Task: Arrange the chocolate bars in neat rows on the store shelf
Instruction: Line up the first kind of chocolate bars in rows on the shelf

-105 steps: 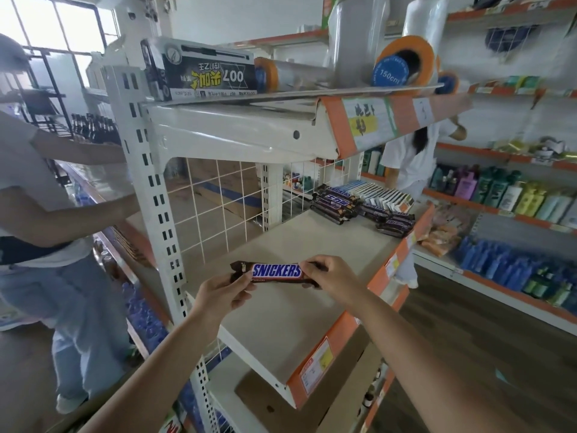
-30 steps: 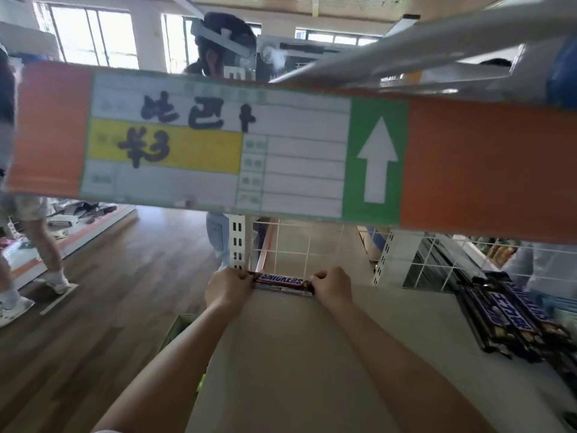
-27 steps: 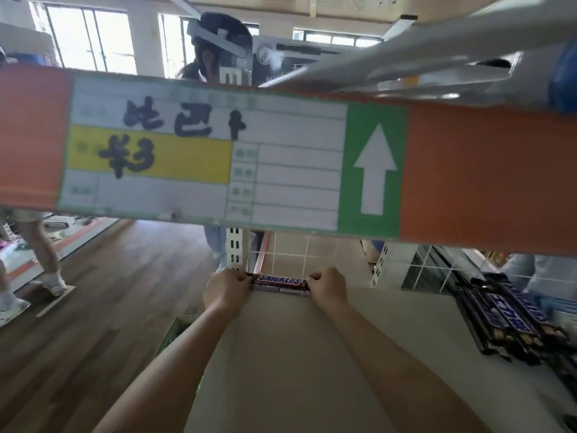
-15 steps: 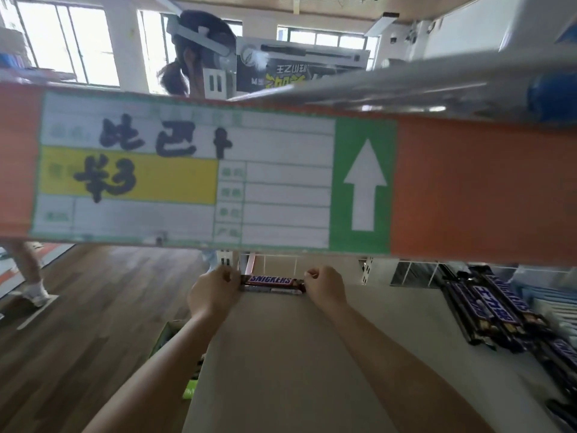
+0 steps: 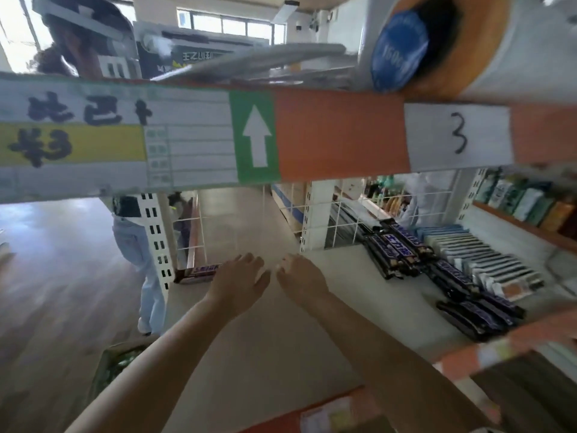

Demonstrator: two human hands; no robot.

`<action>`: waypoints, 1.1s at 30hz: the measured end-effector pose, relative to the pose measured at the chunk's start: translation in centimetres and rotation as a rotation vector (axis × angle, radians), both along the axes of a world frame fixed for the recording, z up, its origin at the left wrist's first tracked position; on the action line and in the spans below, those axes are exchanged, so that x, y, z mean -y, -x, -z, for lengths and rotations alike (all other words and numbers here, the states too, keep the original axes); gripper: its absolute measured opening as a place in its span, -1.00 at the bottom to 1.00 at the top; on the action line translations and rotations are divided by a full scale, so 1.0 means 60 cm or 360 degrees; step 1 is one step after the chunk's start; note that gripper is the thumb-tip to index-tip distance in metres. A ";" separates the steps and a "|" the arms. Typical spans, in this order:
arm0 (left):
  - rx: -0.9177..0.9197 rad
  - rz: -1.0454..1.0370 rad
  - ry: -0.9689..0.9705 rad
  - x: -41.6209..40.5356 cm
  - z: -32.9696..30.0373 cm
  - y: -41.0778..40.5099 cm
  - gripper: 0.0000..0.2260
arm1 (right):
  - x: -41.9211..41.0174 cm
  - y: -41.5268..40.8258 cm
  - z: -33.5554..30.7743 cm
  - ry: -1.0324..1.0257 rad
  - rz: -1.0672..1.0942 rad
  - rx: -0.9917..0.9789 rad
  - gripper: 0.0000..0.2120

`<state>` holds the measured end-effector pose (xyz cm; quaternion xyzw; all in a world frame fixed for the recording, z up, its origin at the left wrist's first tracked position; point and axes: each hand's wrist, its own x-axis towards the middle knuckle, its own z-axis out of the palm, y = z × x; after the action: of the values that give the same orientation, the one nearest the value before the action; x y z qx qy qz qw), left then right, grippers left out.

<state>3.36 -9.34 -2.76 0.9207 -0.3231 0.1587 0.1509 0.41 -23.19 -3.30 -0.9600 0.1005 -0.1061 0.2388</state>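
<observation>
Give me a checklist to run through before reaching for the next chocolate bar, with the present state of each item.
1. Snickers bar lies flat at the shelf's back left corner: ok.
2. Left hand holds nothing, fingers relaxed: ok.
3. Right hand holds nothing: ok.
4. Bar squared to the back edge: cannot tell, the frame is blurred and the left hand covers its right end.
5. Bare shelf surface to the right of the bar for the row to continue: ok.
6. More bars to fetch: ok, a loose pile of dark bars sits on the right side of the shelf, not in rows.
</observation>
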 end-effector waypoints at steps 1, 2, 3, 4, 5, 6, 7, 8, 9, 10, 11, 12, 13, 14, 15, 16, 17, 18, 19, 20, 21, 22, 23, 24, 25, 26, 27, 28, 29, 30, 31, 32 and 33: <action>-0.0062 0.0000 -0.0038 0.014 0.008 0.002 -0.50 | 0.009 0.015 -0.001 0.0028 0.0011 -0.0019 -0.73; -0.0115 -0.0003 -0.0089 0.030 0.014 0.007 -0.52 | 0.018 0.029 -0.002 0.0057 0.0018 -0.0039 -0.71; -0.0161 -0.0001 -0.0153 0.045 0.021 0.012 -0.53 | 0.028 0.045 -0.005 0.0090 0.0031 -0.0061 -0.65; -0.0205 0.0007 -0.0227 0.060 0.026 0.018 -0.50 | 0.037 0.059 -0.008 0.0126 0.0058 -0.0083 -0.60; -0.0245 0.0025 -0.0278 0.074 0.032 0.024 -0.49 | 0.047 0.072 -0.008 0.0161 0.0095 -0.0101 -0.56; -0.0271 0.0052 -0.0300 0.087 0.038 0.032 -0.50 | 0.058 0.083 -0.007 0.0183 0.0140 -0.0128 -0.54; -0.0289 0.0082 -0.0315 0.098 0.043 0.040 -0.52 | 0.068 0.094 -0.005 0.0187 0.0184 -0.0166 -0.53; -0.0312 0.0111 -0.0329 0.107 0.047 0.046 -0.51 | 0.079 0.104 -0.003 0.0184 0.0222 -0.0202 -0.52; -0.0330 0.0144 -0.0346 0.114 0.050 0.052 -0.48 | 0.090 0.113 -0.002 0.0177 0.0257 -0.0229 -0.52; -0.0339 0.0174 -0.0357 0.120 0.049 0.059 -0.43 | 0.101 0.123 -0.001 0.0169 0.0291 -0.0239 -0.53; -0.0337 0.0202 -0.0365 0.127 0.049 0.063 -0.40 | 0.111 0.133 -0.001 0.0165 0.0331 -0.0233 -0.54; -0.0339 0.0220 -0.0381 0.136 0.047 0.067 -0.42 | 0.123 0.142 0.000 0.0161 0.0376 -0.0221 -0.55; -0.0345 0.0229 -0.0392 0.145 0.045 0.069 -0.46 | 0.134 0.150 0.000 0.0162 0.0418 -0.0207 -0.58; -0.0352 0.0233 -0.0394 0.155 0.041 0.072 -0.48 | 0.145 0.155 -0.001 0.0167 0.0457 -0.0203 -0.60; -0.0352 0.0230 -0.0398 0.164 0.037 0.074 -0.49 | 0.156 0.159 -0.002 0.0174 0.0483 -0.0200 -0.63; -0.0349 0.0226 -0.0406 0.173 0.033 0.075 -0.49 | 0.167 0.161 -0.005 0.0179 0.0501 -0.0197 -0.64; -0.0340 0.0221 -0.0413 0.182 0.031 0.076 -0.48 | 0.178 0.162 -0.007 0.0191 0.0505 -0.0192 -0.62; -0.0337 0.0212 -0.0410 0.189 0.028 0.075 -0.48 | 0.188 0.162 -0.010 0.0210 0.0506 -0.0189 -0.59; -0.0332 0.0199 -0.0404 0.198 0.027 0.074 -0.48 | 0.198 0.161 -0.013 0.0232 0.0504 -0.0187 -0.56; -0.0322 0.0184 -0.0397 0.207 0.026 0.073 -0.48 | 0.209 0.160 -0.016 0.0245 0.0502 -0.0184 -0.54; -0.0314 0.0168 -0.0379 0.217 0.024 0.073 -0.47 | 0.220 0.160 -0.018 0.0249 0.0495 -0.0173 -0.53; -0.0319 0.0154 -0.0352 0.229 0.022 0.071 -0.47 | 0.234 0.157 -0.020 0.0247 0.0488 -0.0156 -0.52; -0.0326 0.0137 -0.0320 0.241 0.019 0.070 -0.47 | 0.247 0.156 -0.022 0.0259 0.0486 -0.0142 -0.53; -0.0329 0.0106 -0.0287 0.262 0.018 0.071 -0.47 | 0.270 0.155 -0.022 0.0279 0.0476 -0.0132 -0.54; -0.0330 0.0069 -0.0261 0.283 0.017 0.071 -0.46 | 0.293 0.155 -0.023 0.0298 0.0462 -0.0117 -0.54; -0.0332 0.0046 -0.0247 0.289 0.016 0.069 -0.46 | 0.301 0.155 -0.023 0.0300 0.0460 -0.0113 -0.54; -0.0332 0.0031 -0.0233 0.292 0.016 0.066 -0.46 | 0.305 0.155 -0.025 0.0298 0.0461 -0.0111 -0.53; -0.0339 0.0017 -0.0219 0.297 0.018 0.064 -0.46 | 0.312 0.156 -0.026 0.0306 0.0463 -0.0099 -0.51; -0.0348 0.0008 -0.0195 0.305 0.021 0.063 -0.46 | 0.321 0.159 -0.027 0.0311 0.0470 -0.0093 -0.50; -0.0361 0.0008 -0.0165 0.319 0.023 0.065 -0.46 | 0.338 0.161 -0.027 0.0316 0.0474 -0.0092 -0.49; -0.0376 0.0015 -0.0142 0.333 0.025 0.069 -0.47 | 0.357 0.162 -0.027 0.0314 0.0483 -0.0094 -0.49; -0.0381 0.0024 -0.0134 0.344 0.026 0.073 -0.47 | 0.376 0.160 -0.027 0.0306 0.0499 -0.0099 -0.50; -0.0372 0.0031 -0.0132 0.355 0.029 0.076 -0.48 | 0.393 0.158 -0.029 0.0312 0.0514 -0.0102 -0.51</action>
<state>-1.19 -30.67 -4.47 0.9352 -0.3184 0.0352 0.1508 -9.07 -46.79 -1.59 -0.9530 0.2499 -0.1215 0.1208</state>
